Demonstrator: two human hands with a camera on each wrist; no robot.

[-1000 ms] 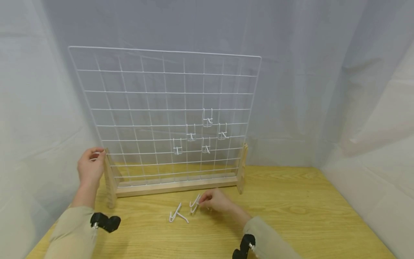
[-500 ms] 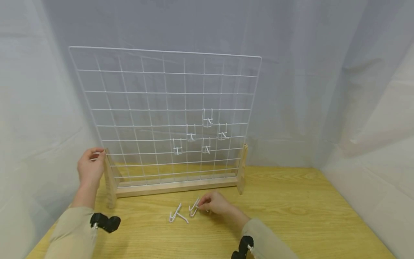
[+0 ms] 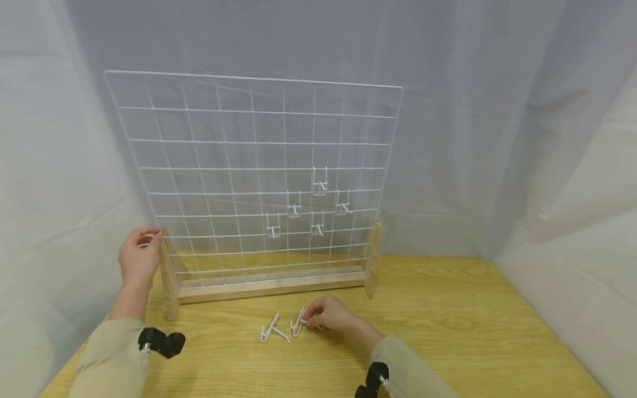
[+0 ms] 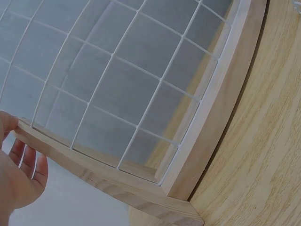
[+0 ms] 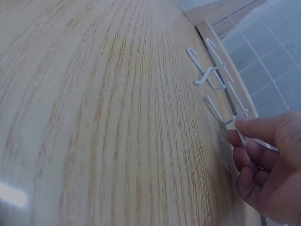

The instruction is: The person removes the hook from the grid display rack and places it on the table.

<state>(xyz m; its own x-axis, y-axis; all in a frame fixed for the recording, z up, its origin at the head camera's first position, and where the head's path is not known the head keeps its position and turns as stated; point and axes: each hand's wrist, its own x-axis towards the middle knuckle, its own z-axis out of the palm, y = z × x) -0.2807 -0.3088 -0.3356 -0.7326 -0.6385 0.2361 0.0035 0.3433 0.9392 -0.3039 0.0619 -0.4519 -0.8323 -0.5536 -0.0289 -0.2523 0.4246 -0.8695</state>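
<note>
My left hand [image 3: 139, 257] pinches the top of the left upright of a wooden stand [image 3: 271, 289]. In the left wrist view, the thumb and a finger grip the end of that upright [image 4: 70, 160]. The stand bears a tall white wire grid [image 3: 285, 143]. Low over the table in front of it, my right hand [image 3: 330, 313] pinches a white wire hook [image 5: 216, 112] between thumb and fingertips. The fingers partly cover this hook. Beside it a second white hook [image 3: 270, 328] lies on the table, its prong pointing toward me.
Several white hooks [image 3: 319, 190] hang on the grid, right of its middle. The stand's right upright [image 3: 372, 257] rises behind my right hand. Pale sheeting [image 3: 497, 138] surrounds the wood-grain table [image 3: 473, 326].
My right hand has shifted slightly down and toward me, and the hook in its fingers has tilted and sunk closer to the table. The left hand has stayed on the upright.
</note>
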